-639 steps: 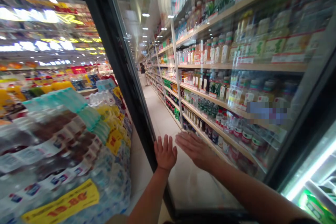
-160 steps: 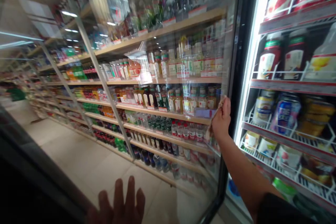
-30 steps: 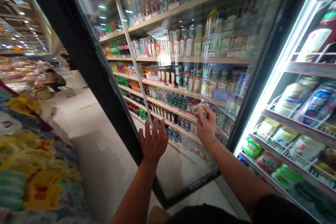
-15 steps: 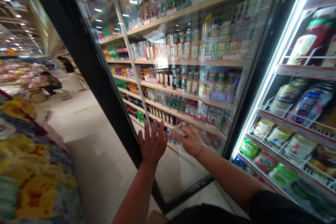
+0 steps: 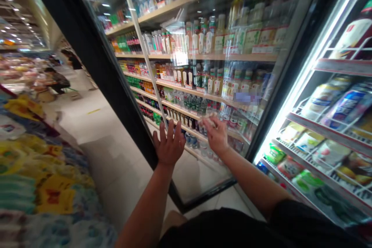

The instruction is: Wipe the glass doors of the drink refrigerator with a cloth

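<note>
My left hand lies with fingers spread against the glass door, close to its black frame. To its right, my right hand is closed on a crumpled whitish cloth at the glass. The cloth is small and blurred, so its exact material cannot be made out. The door stands swung out from the lit cooler. Shelves of bottles show through the pane, mixed with reflections.
On the right, cooler shelves hold bottles, cans and packets. A pile of yellow packages stands at the lower left beside the tiled floor. Farther back, a person sits low near a stool, and another person stands.
My right hand has slid up and slightly right on the glass with the cloth. My left hand stays spread by the frame, while the view has shifted slightly.
</note>
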`<act>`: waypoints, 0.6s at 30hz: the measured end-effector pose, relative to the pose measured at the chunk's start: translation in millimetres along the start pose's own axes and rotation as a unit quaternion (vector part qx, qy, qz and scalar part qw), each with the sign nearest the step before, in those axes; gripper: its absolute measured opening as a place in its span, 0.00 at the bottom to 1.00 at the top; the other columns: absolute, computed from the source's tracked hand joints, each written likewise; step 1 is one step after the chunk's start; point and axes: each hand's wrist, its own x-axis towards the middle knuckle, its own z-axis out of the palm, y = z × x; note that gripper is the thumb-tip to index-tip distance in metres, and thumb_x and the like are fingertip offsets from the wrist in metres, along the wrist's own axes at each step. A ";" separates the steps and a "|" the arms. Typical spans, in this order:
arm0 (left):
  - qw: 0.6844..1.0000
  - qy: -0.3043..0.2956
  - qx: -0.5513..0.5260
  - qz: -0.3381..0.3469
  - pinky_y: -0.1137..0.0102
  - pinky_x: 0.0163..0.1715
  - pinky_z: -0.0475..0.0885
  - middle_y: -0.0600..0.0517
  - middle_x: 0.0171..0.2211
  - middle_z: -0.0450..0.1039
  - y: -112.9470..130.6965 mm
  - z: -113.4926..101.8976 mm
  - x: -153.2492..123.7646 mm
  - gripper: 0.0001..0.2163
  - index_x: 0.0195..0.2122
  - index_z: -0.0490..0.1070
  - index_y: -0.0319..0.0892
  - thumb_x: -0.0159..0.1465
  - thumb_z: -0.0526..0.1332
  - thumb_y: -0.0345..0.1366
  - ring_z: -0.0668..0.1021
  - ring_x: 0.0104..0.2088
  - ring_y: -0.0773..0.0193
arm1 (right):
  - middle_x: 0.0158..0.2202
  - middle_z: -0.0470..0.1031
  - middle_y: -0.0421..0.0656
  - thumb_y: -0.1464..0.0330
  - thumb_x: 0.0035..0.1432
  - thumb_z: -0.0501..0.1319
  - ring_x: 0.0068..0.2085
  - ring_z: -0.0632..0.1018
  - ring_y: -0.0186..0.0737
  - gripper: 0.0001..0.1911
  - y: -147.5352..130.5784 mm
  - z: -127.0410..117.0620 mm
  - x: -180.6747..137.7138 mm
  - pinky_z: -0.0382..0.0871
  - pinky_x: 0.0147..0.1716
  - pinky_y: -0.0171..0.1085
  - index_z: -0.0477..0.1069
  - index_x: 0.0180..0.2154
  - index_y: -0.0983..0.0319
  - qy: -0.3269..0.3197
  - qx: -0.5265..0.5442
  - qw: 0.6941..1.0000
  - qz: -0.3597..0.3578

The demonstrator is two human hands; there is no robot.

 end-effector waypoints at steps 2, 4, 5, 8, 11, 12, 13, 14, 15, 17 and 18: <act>1.000 -0.003 -0.012 -0.005 0.54 0.68 0.40 0.45 0.65 0.59 -0.1 -0.5 -1.4 0.29 0.67 0.54 0.47 0.64 0.59 0.38 0.49 0.70 0.52 | 0.50 0.74 0.40 0.68 0.67 0.55 0.45 0.74 0.38 0.19 -20.5 8.3 -37.9 0.70 0.46 0.37 0.70 0.56 0.46 -0.061 0.031 0.995 -0.073; 1.000 -0.004 -0.015 -0.005 0.55 0.68 0.40 0.45 0.65 0.59 -0.7 -1.1 -1.9 0.30 0.67 0.54 0.47 0.64 0.59 0.38 0.49 0.70 0.52 | 0.46 0.77 0.35 0.66 0.68 0.55 0.39 0.74 0.33 0.15 -37.6 14.7 -70.4 0.70 0.41 0.31 0.73 0.52 0.46 -0.113 0.061 0.981 -0.143; 1.000 -0.005 -0.013 -0.003 0.55 0.68 0.40 0.45 0.65 0.59 -1.0 -1.2 -1.9 0.30 0.67 0.54 0.47 0.64 0.60 0.38 0.48 0.70 0.52 | 0.45 0.77 0.35 0.66 0.68 0.55 0.38 0.74 0.33 0.15 -41.3 16.6 -79.5 0.70 0.40 0.31 0.74 0.51 0.47 -0.136 0.068 0.975 -0.162; 1.000 -0.001 0.005 0.006 0.54 0.68 0.41 0.45 0.66 0.58 -2.3 -1.0 -1.2 0.31 0.67 0.54 0.47 0.63 0.61 0.38 0.48 0.70 0.51 | 0.47 0.77 0.39 0.69 0.67 0.55 0.41 0.74 0.36 0.18 -29.2 15.2 -73.1 0.70 0.43 0.35 0.71 0.56 0.50 -0.142 0.042 0.978 -0.144; 1.000 0.012 0.012 0.012 0.54 0.67 0.42 0.45 0.66 0.57 -3.7 0.6 -1.0 0.32 0.67 0.54 0.46 0.62 0.62 0.37 0.48 0.70 0.50 | 0.48 0.74 0.43 0.73 0.65 0.56 0.44 0.74 0.39 0.24 0.0 7.1 -47.7 0.70 0.47 0.38 0.67 0.59 0.47 -0.074 -0.014 0.995 -0.072; 1.000 0.013 0.006 0.011 0.54 0.67 0.43 0.45 0.66 0.57 -4.3 1.2 -1.3 0.32 0.66 0.55 0.47 0.62 0.62 0.37 0.49 0.70 0.50 | 0.49 0.73 0.44 0.74 0.65 0.56 0.45 0.74 0.41 0.25 7.8 4.9 -44.0 0.70 0.48 0.40 0.66 0.60 0.47 -0.048 -0.027 0.998 -0.041; 1.000 0.013 -0.002 0.009 0.53 0.67 0.43 0.45 0.66 0.57 -4.9 1.8 -1.7 0.32 0.66 0.55 0.47 0.62 0.62 0.37 0.49 0.70 0.50 | 0.49 0.72 0.46 0.75 0.64 0.55 0.46 0.73 0.42 0.27 13.4 3.5 -44.1 0.70 0.48 0.42 0.65 0.61 0.48 -0.025 -0.036 0.999 -0.007; 1.000 0.012 -0.010 0.007 0.53 0.67 0.43 0.46 0.66 0.57 -5.5 2.4 -2.2 0.32 0.66 0.55 0.48 0.62 0.63 0.37 0.49 0.70 0.50 | 0.50 0.70 0.47 0.76 0.64 0.54 0.47 0.73 0.43 0.28 16.6 2.9 -47.7 0.71 0.48 0.43 0.63 0.62 0.49 -0.003 -0.043 0.999 0.025; 1.000 0.010 -0.017 0.005 0.53 0.67 0.43 0.46 0.66 0.56 -6.2 3.0 -2.7 0.32 0.66 0.55 0.48 0.61 0.63 0.37 0.49 0.70 0.50 | 0.49 0.69 0.48 0.76 0.64 0.53 0.47 0.72 0.44 0.29 17.9 3.1 -53.8 0.72 0.48 0.44 0.62 0.63 0.50 0.017 -0.048 0.997 0.053; 1.000 0.012 -0.023 0.003 0.53 0.66 0.43 0.46 0.67 0.56 -7.6 4.1 -3.4 0.32 0.66 0.55 0.49 0.61 0.63 0.37 0.49 0.70 0.50 | 0.48 0.68 0.48 0.76 0.64 0.52 0.46 0.72 0.44 0.30 18.0 4.2 -66.2 0.74 0.46 0.44 0.59 0.65 0.50 0.041 -0.053 0.994 0.085; 1.000 0.014 -0.023 0.003 0.53 0.66 0.43 0.46 0.67 0.56 -8.1 4.6 -3.4 0.32 0.66 0.55 0.49 0.61 0.63 0.37 0.50 0.70 0.50 | 0.47 0.68 0.49 0.77 0.64 0.51 0.46 0.73 0.44 0.31 18.8 4.2 -69.3 0.74 0.45 0.44 0.58 0.65 0.51 0.042 -0.056 0.994 0.086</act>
